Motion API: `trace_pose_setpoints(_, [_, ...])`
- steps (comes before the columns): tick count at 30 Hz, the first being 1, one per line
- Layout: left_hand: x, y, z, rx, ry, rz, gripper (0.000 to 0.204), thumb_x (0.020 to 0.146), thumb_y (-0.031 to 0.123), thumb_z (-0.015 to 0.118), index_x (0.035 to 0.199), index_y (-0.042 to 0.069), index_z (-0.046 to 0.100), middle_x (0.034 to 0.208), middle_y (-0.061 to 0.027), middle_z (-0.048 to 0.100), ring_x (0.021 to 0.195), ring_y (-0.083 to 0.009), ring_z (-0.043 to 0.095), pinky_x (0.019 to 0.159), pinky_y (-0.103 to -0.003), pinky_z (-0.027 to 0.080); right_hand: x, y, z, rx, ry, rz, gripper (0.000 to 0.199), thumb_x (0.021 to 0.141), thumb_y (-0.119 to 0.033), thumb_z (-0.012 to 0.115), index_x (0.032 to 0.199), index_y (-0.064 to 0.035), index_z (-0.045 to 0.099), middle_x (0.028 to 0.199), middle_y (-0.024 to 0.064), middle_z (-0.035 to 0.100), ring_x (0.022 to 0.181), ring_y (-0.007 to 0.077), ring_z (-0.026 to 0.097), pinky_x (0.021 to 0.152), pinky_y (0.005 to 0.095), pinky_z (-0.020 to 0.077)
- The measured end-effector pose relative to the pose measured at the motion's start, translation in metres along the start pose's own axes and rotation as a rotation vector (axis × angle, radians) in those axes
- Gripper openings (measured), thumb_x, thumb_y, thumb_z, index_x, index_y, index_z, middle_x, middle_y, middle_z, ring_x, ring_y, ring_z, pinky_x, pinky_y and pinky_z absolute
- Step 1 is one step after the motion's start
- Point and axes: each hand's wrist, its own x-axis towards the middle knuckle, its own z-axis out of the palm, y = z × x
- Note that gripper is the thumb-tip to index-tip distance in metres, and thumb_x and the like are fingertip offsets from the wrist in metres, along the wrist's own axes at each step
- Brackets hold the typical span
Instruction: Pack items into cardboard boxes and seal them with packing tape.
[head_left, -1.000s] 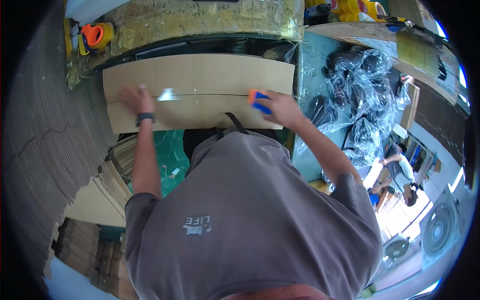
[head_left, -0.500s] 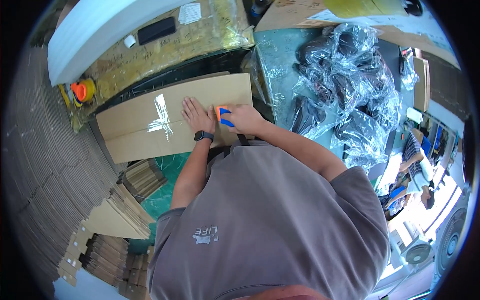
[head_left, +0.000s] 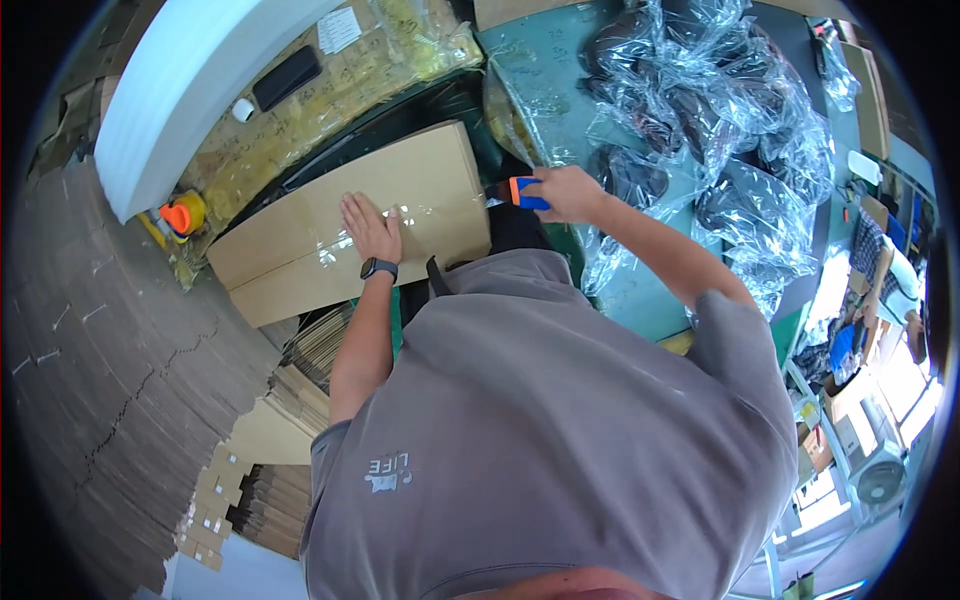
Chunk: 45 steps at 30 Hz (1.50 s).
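Note:
A long, flat brown cardboard box [head_left: 290, 240] lies across in front of me, with shiny clear tape along its middle seam. On its top my left hand [head_left: 371, 230], a dark watch at its wrist, rests flat with fingers stretched out. Beyond the box's right end my right hand [head_left: 572, 195] is closed around an orange-and-blue tape dispenser [head_left: 526, 193]. The dispenser's dark front end is at the right edge of the box. My palm hides part of its handle.
Clear plastic-wrapped dark items [head_left: 700, 110] are heaped on the green table [head_left: 540, 85] at right. A taped ledge at back left holds a phone [head_left: 287, 79] and an orange-and-yellow tape dispenser [head_left: 182, 214]. Stacked flat cardboard [head_left: 110, 340] stands left. A co-worker [head_left: 890, 275] is far right.
My right hand has moved right with the tape dispenser, from the box's top to beyond its right end. My left hand stays flat on the box. The whole view has shifted and turned.

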Motion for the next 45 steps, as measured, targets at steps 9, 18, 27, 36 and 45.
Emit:
trace_pose_setpoints(9, [-0.006, 0.013, -0.001, 0.063, 0.057, -0.047, 0.093, 0.107, 0.049, 0.060, 0.175, -0.005, 0.025, 0.183, -0.0307, 0.020, 0.170, -0.0479, 0.018, 0.138, -0.062, 0.011, 0.078, 0.000, 0.051, 0.128, 0.369, 0.234, 0.069, 0.083, -0.037, 0.091, 0.144, -0.0137, 0.067, 0.121, 0.0173, 0.074, 0.112, 0.0415, 0.074, 0.095, 0.0532, 0.0617])
trace_pose_setpoints(18, [-0.015, 0.014, -0.015, -0.122, 0.037, -0.005, 0.094, 0.106, 0.049, 0.061, 0.174, -0.006, 0.026, 0.182, -0.0314, 0.021, 0.170, -0.0478, 0.016, 0.137, -0.062, 0.013, 0.251, -0.065, -0.117, -0.408, 0.753, 0.107, 0.045, 0.095, -0.010, 0.070, 0.140, -0.0113, 0.070, 0.124, 0.0140, 0.071, 0.128, 0.0333, 0.063, 0.111, 0.0474, 0.0483])
trace_pose_setpoints(27, [0.005, -0.255, -0.071, 0.014, 0.137, -0.313, 0.101, 0.102, 0.050, 0.066, 0.173, -0.008, 0.024, 0.181, -0.0319, 0.024, 0.170, -0.0475, 0.018, 0.138, -0.059, 0.014, 0.444, -0.105, -0.145, -0.178, 0.936, 0.442, 0.022, 0.099, -0.021, 0.073, 0.115, -0.0092, 0.082, 0.137, 0.0156, 0.066, 0.131, 0.0376, 0.059, 0.110, 0.0558, 0.0465])
trace_pose_setpoints(36, [0.021, -0.364, -0.088, 0.033, 0.167, -0.347, 0.098, 0.107, 0.054, 0.060, 0.174, -0.007, 0.024, 0.186, -0.0260, 0.015, 0.173, -0.0417, 0.010, 0.139, -0.059, 0.008, 0.503, -0.132, -0.162, -0.472, 0.775, 0.851, 0.027, 0.104, -0.027, 0.064, 0.106, -0.0146, 0.088, 0.135, 0.0072, 0.070, 0.135, 0.0307, 0.058, 0.112, 0.0514, 0.0426])
trace_pose_setpoints(45, [0.035, -0.227, -0.205, -1.592, -0.204, -0.094, 0.055, 0.115, 0.028, 0.066, 0.160, -0.002, 0.055, 0.159, -0.0159, 0.062, 0.143, -0.0242, 0.061, 0.120, -0.037, 0.048, 0.326, -0.390, -0.029, -0.033, 0.932, -0.005, 0.016, 0.087, -0.018, 0.088, 0.103, -0.0165, 0.086, 0.110, 0.0093, 0.069, 0.106, 0.0346, 0.062, 0.089, 0.0472, 0.0488])
